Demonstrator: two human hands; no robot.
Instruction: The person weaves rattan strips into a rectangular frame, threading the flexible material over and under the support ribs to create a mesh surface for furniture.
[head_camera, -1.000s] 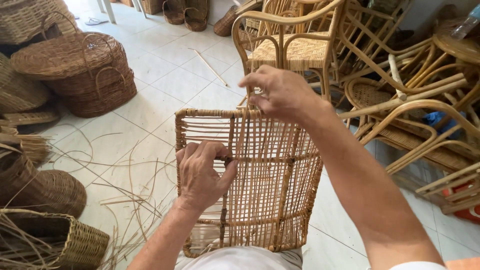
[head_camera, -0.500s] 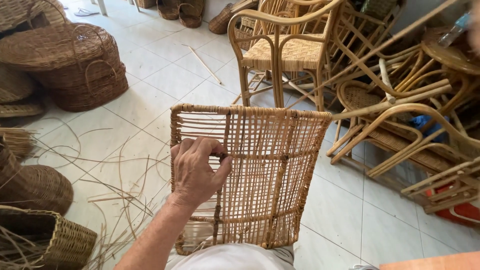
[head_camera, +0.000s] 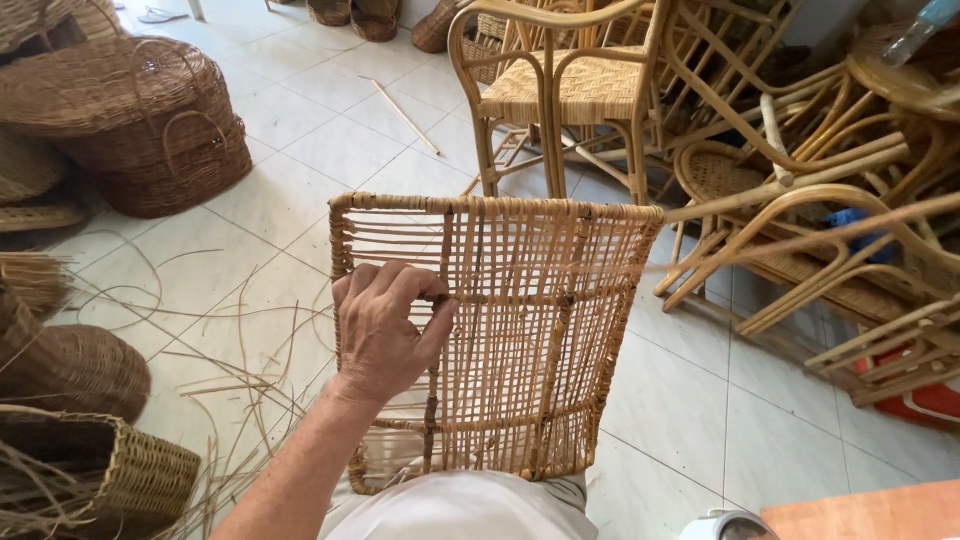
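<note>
The left hand (head_camera: 385, 330) presses flat-fingered against the half-woven rattan panel (head_camera: 520, 340), which stands upright on the person's lap at the centre of the view. Its grip is narrow, the fingertips curled onto a horizontal strand near the panel's middle bar and the thumb tucked against the weave at about 3 o'clock of the hand. The right hand is out of sight, so its grip cannot be told.

A long cane strand (head_camera: 800, 235) runs from the panel's upper right corner out toward 3 o'clock, crossing in front of the stacked rattan chair frames (head_camera: 850, 200). A finished rattan armchair (head_camera: 570, 90) stands at 12 o'clock, lidded wicker baskets (head_camera: 130, 120) sit at 10 o'clock, and loose cane strips (head_camera: 200, 340) lie scattered on the tiled floor (head_camera: 300, 130) at 8 o'clock.

The risks look plain enough. With only one hand seen steadying it, the panel could tip sideways off the lap. The long strand, as it lies, could snag on the chair frames and kink or split. If the fingers slip off, the held strand may slacken and leave an uneven row.
</note>
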